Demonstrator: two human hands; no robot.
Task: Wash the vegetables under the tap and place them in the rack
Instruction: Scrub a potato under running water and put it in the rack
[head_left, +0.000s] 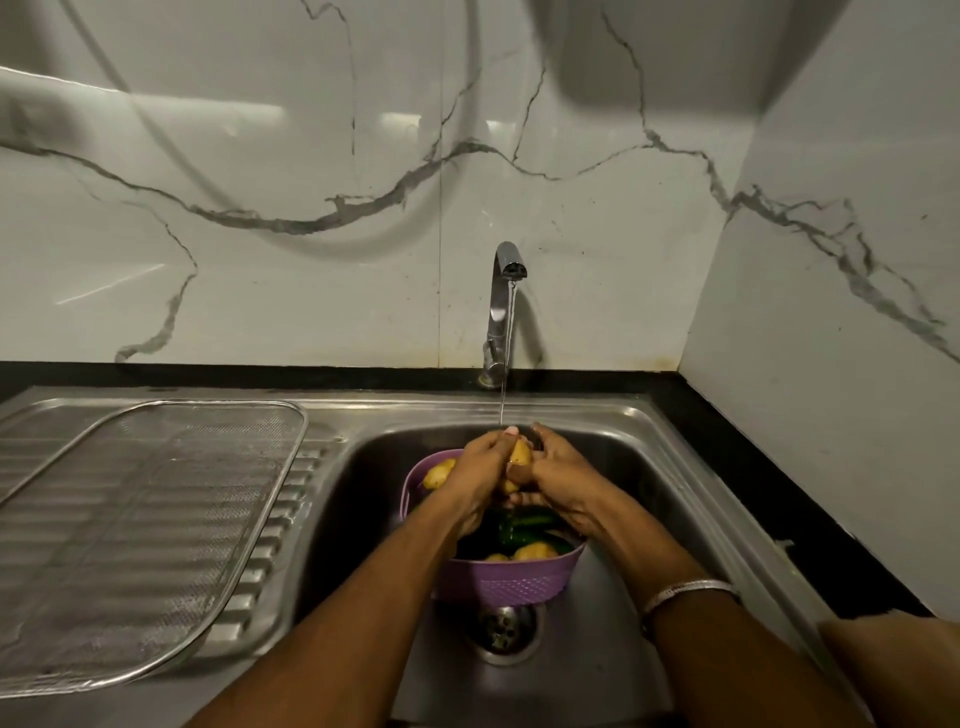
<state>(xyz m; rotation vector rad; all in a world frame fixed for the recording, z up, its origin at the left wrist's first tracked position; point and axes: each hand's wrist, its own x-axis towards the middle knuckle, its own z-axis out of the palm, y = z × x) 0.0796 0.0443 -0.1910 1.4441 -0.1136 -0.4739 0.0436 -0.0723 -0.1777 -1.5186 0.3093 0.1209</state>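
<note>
Marble-veined wall (260, 156) behind, black counter (779, 467) running along it. Steel sink (649, 415) sunk into the counter, ribbed drainboard on the left carrying a mesh rack (156, 519), lying flat. Chrome tap (501, 312) at the back edge, thin stream of water (506, 353) falling straight down onto the hands. Purple colander (498, 577) standing in the basin just behind the drain (503, 626), holding yellowish potatoes and dark green vegetables (519, 525). Above the colander, both hands brought together under the stream: left hand (475, 478) and right hand (558, 475) each curled round one potato (519, 454), clamped between the palms, only its top showing between the fingers. Silver bangle (685, 592) on the right wrist.
</note>
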